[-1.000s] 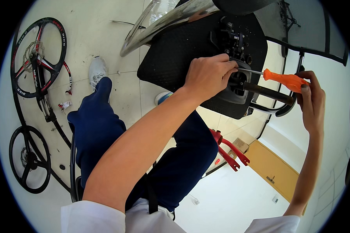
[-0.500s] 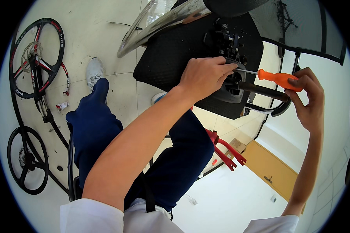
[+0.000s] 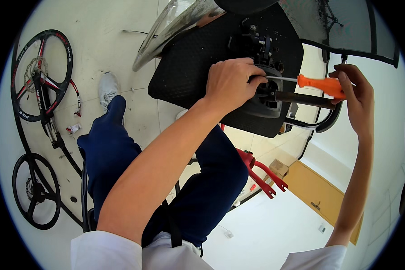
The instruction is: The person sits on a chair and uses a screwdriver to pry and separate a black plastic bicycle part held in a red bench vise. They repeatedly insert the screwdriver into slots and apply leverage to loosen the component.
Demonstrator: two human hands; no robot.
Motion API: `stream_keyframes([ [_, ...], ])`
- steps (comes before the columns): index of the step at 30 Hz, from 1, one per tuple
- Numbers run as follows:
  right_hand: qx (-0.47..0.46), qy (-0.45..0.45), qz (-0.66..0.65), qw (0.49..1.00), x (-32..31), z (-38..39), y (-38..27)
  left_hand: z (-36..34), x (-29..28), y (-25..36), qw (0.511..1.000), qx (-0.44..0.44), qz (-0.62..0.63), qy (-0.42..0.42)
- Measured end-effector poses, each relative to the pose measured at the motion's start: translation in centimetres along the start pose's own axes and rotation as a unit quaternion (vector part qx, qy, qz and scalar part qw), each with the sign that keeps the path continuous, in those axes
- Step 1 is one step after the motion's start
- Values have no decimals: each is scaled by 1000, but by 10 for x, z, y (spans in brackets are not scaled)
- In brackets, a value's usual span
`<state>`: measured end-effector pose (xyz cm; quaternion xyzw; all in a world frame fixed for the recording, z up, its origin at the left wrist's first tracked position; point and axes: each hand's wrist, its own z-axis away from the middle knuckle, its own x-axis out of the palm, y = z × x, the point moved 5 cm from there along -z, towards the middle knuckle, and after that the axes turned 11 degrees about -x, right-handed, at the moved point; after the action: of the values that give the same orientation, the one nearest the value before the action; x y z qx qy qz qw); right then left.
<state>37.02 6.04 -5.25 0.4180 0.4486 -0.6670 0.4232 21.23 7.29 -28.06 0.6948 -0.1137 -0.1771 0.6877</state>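
My right hand [image 3: 357,96] holds an orange-handled screwdriver [image 3: 320,85] by the end of its handle. The shaft runs leftward, level, to a dark grey plastic housing [image 3: 270,110]. At the shaft's tip, the thumb and fingers of my left hand [image 3: 233,81] are pinched together against the housing, hiding what lies between them. A dark metal rod [image 3: 305,99] sticks out of the housing to the right, below the screwdriver. The housing rests on a black textured chair seat [image 3: 189,67]. Beside it stand small black metal parts [image 3: 262,42].
A curved, worn metal tube [image 3: 166,33] arches over the seat's far left. On the left are a spoked wheel with a fork [image 3: 42,74] and a black wheel [image 3: 36,191]. A red fork [image 3: 261,173] lies below the seat, near a cardboard box [image 3: 278,168]. A mesh chair back [image 3: 346,27] rises at far right.
The fingers of my right hand have shifted on the screwdriver's handle and straightened somewhat. My left hand stays at the shaft's tip. The whole view has moved slightly.
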Motion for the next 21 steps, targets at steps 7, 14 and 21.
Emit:
stream_keyframes([
  [7, 11, 0, -3, 1000, -1, -2, 2, -2, -2, -3, 1000, -24, 9, 1],
  [14, -57, -33, -87, 994, -6, -4, 1, -40, -11, 10, 980, -45, 195, -12],
  [21, -112, -71, -135, 982, -1, -15, 0, -52, -10, 46, 952, -14, 42, -303],
])
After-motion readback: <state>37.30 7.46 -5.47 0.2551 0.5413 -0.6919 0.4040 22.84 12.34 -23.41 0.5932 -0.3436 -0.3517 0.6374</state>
